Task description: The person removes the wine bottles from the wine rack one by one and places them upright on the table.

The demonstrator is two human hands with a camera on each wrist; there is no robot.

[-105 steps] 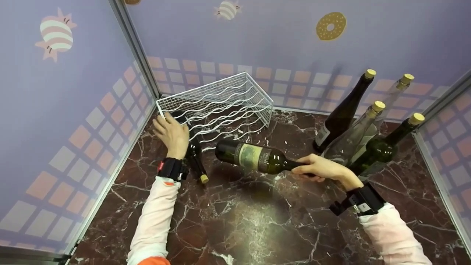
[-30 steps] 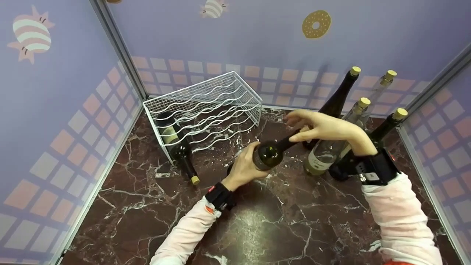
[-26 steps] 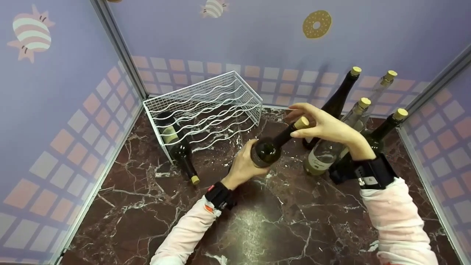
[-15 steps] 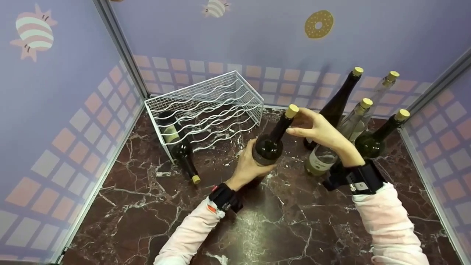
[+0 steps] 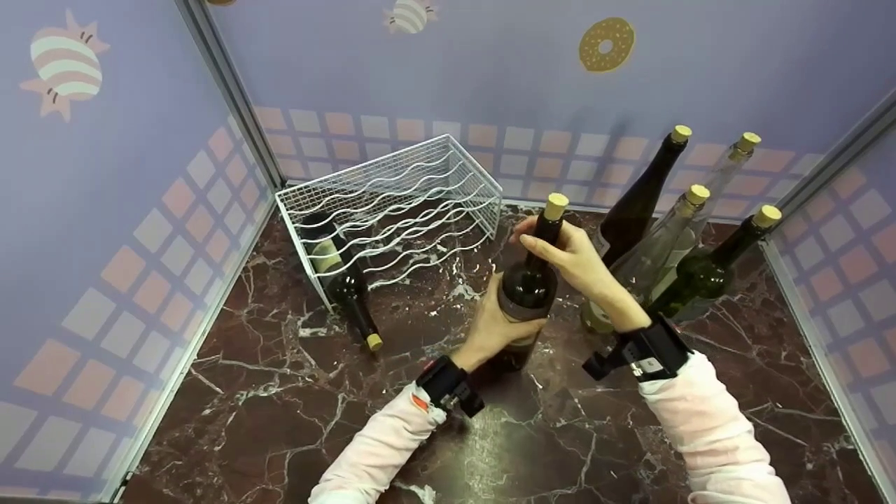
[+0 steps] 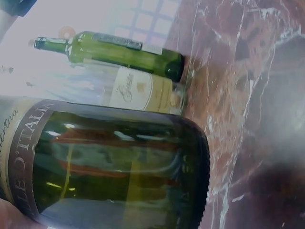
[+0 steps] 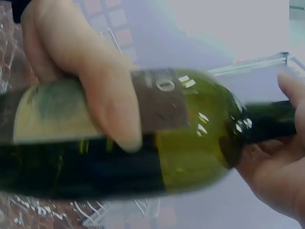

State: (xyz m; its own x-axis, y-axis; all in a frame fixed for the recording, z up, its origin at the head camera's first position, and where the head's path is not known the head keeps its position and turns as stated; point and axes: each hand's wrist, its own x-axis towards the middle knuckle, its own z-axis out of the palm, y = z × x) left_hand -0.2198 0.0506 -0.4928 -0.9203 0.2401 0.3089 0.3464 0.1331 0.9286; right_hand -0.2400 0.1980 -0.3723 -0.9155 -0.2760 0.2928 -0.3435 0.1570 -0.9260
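Observation:
A dark green wine bottle point(image 5: 526, 285) with a yellow cork stands nearly upright between my hands, leaning slightly right at the top. My left hand point(image 5: 492, 330) grips its body around the label; in the right wrist view the left thumb point(image 7: 114, 109) lies across that label. My right hand point(image 5: 584, 266) is around the neck, thumb in front and fingers behind. The bottle's rounded base point(image 6: 143, 167) fills the left wrist view, close over the marble surface. Another dark wine bottle point(image 5: 346, 283) lies in the white wire rack point(image 5: 392, 171), its corked neck sticking out towards me.
Several corked bottles stand at the right: a tall dark bottle point(image 5: 640, 196), a clear bottle point(image 5: 668, 234), another clear one point(image 5: 728, 171) behind, and a green bottle point(image 5: 707, 276). Purple patterned walls point(image 5: 518, 70) enclose the brown marble surface point(image 5: 280, 420) at the back and sides.
My right hand held the bottle sideways by its neck; my left hand has moved from the rack to its body. The bottle has turned upright, and my right hand has closed in around the neck.

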